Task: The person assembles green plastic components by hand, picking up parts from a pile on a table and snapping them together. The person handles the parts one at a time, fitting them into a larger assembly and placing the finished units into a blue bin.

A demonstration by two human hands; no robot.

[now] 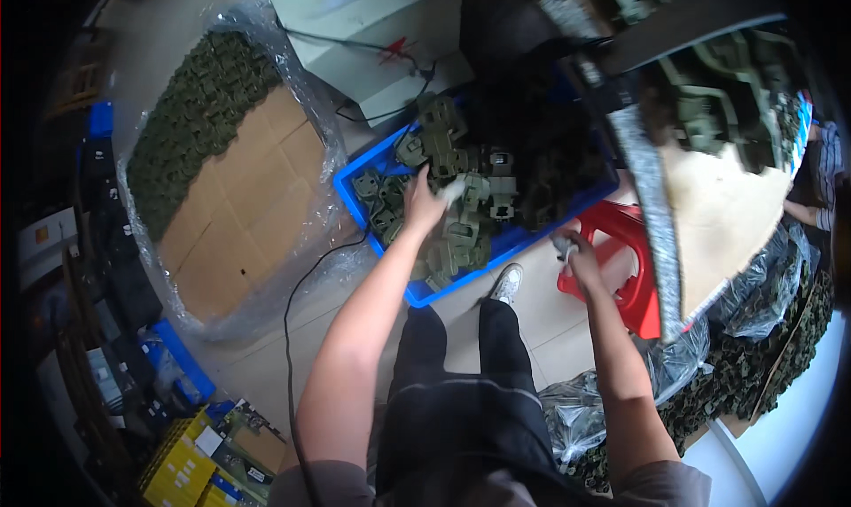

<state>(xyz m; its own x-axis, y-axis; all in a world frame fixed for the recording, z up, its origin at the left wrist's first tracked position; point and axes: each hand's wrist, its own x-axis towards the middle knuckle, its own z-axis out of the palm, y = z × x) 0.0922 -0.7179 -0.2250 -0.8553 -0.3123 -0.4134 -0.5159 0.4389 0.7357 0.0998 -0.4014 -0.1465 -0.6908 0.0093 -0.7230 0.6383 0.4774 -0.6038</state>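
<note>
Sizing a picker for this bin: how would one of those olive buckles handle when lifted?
The buckles look like rigid moulded plastic, so probably stiff and light. Heaped loose in the blue bin, neighbours may snag or slide. The left hand reaches among them.

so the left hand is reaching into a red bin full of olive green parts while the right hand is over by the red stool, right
Not quite: the bin is blue, not red, as the head view shows. The left hand does reach into it among the olive green parts, and the right hand is by the red stool.

One blue crate (pixel 356 191) sat at twelve o'clock, one red stool (pixel 640 281) at three, one cardboard box (pixel 244 207) at nine; the olive parts (pixel 461 210) were too many to count.
</note>
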